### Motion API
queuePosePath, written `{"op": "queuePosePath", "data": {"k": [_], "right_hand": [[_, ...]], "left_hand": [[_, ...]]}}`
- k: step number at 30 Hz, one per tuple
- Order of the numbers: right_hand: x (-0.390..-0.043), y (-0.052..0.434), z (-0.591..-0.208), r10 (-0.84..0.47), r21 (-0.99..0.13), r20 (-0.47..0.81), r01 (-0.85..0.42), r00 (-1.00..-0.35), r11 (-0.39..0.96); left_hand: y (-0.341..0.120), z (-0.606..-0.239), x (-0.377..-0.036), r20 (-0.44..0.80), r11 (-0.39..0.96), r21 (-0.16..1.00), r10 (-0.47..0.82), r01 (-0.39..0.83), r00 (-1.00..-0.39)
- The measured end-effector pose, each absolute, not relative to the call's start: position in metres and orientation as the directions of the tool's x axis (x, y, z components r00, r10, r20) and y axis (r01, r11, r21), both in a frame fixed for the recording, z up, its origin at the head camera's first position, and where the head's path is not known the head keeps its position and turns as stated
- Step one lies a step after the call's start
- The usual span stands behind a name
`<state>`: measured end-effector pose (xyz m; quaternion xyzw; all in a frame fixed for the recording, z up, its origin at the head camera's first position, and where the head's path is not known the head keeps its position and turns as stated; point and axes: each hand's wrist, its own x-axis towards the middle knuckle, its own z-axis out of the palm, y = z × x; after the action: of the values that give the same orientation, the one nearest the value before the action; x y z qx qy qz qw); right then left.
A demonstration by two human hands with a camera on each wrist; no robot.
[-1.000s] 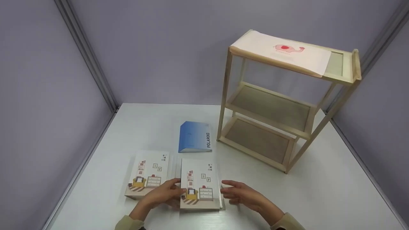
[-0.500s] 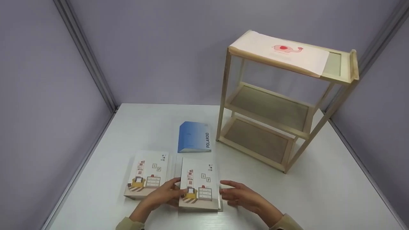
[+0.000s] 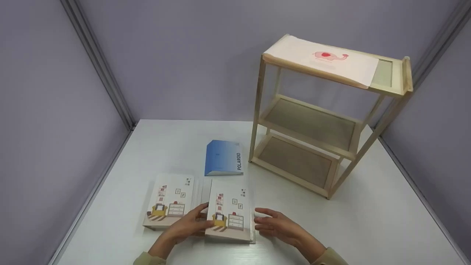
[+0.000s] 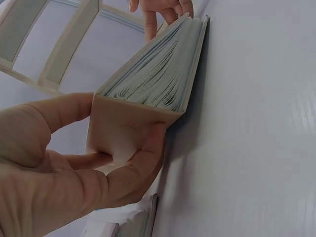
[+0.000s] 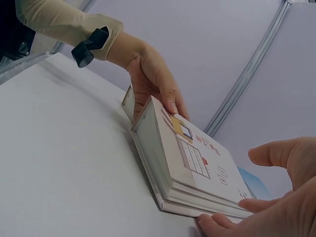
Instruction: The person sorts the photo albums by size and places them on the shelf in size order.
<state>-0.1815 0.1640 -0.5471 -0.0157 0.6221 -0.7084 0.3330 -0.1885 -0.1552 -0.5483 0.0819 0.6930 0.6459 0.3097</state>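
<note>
— What have you got hold of?

— My left hand [image 3: 184, 227] grips the spine side of the near album [image 3: 230, 211], thumb on the cover and fingers curled under. It lies on the white table [image 3: 368, 221], tipped up on my left side, just beside a second album [image 3: 170, 200] with the same cover picture. My right hand [image 3: 278, 226] is spread, fingertips at the album's page edge.

— Does the head camera show that grip?

— Only the thumb on top. The left wrist view shows the spine [image 4: 123, 131] pinched between thumb and fingers and the pages fanned slightly. The right wrist view shows the lifted left edge and my right fingertips [image 5: 215, 222] low against the bottom cover.

— What is hard to make out?

— Whether my right fingers actually press the pages or only touch them. My right palm is cut off in its wrist view, and the second album is mostly hidden behind my left hand there.

— Room around it?

— The blue Polaroid album [image 3: 223, 158] lies near, behind the one I hold. The wooden shelf rack [image 3: 312, 121] stands farther right and back, a cream book with a pink elephant [image 3: 323, 59] on its top tier. Bare table lies to my right and toward the front edge.
</note>
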Motion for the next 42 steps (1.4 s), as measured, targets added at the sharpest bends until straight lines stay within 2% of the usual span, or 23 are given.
{"op": "queuePosePath", "data": {"k": [8,17,26,37,42], "right_hand": [[-0.181,0.162,-0.548,-0.498,-0.871,-0.421,0.491,-0.758,-0.011],[-0.18,0.161,-0.553,-0.496,-0.898,-0.377,0.44,-0.782,-0.011],[-0.176,0.152,-0.558,-0.471,-0.942,-0.332,0.315,-0.817,0.117],[-0.18,0.149,-0.565,-0.392,-0.948,-0.314,0.262,-0.865,0.182],[-0.182,0.147,-0.57,-0.367,-0.956,-0.288,0.245,-0.885,0.161]], "left_hand": [[-0.156,-0.543,-0.189,-0.345,0.111,0.935,0.514,-0.337,-0.785],[-0.157,-0.546,-0.189,-0.354,0.054,0.922,0.521,-0.384,-0.777],[-0.154,-0.551,-0.188,-0.291,0.018,0.941,0.549,-0.337,-0.784],[-0.155,-0.551,-0.188,-0.296,0.03,0.945,0.507,-0.326,-0.81],[-0.155,-0.551,-0.188,-0.297,0.03,0.945,0.488,-0.325,-0.821]]}}
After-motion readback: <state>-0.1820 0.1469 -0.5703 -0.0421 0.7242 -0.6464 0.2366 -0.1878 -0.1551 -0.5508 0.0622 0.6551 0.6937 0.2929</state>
